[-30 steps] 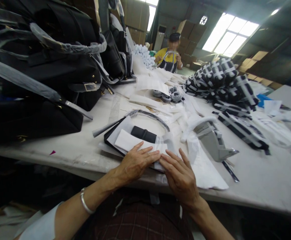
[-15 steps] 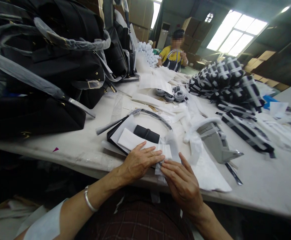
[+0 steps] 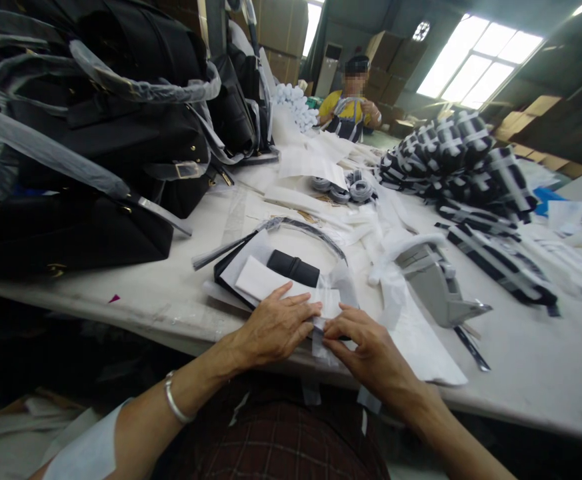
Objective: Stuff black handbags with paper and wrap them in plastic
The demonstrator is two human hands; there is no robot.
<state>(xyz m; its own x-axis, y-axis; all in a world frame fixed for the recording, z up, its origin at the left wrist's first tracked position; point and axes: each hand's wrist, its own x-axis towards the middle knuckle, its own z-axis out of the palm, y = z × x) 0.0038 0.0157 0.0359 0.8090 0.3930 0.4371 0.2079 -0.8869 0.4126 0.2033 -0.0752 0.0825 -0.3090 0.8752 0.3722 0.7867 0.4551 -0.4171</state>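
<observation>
A small black bag [image 3: 228, 270] lies on the table before me, with white paper and a folded white foam sheet [image 3: 255, 280] over it. A black strap piece [image 3: 293, 267] rests on top, and its wrapped handle [image 3: 315, 230] arches behind. My left hand [image 3: 275, 327] lies flat on the foam sheet with its fingers stretched out. At the bag's near edge, my right hand [image 3: 365, 343] has thumb and fingers drawn together at a strip of clear tape [image 3: 323, 350], which hangs over that edge. The fingertips partly hide the tape.
Large black handbags [image 3: 85, 153] are piled on the left. A grey tape dispenser [image 3: 431, 280] stands to the right, beside white sheets [image 3: 423, 347]. Wrapped black straps [image 3: 451, 160] are heaped farther back. A person in yellow [image 3: 333, 103] works across the table.
My right hand's fingers have gone from stretched out to bent and pinched at the bag's near edge. My left hand has hardly moved.
</observation>
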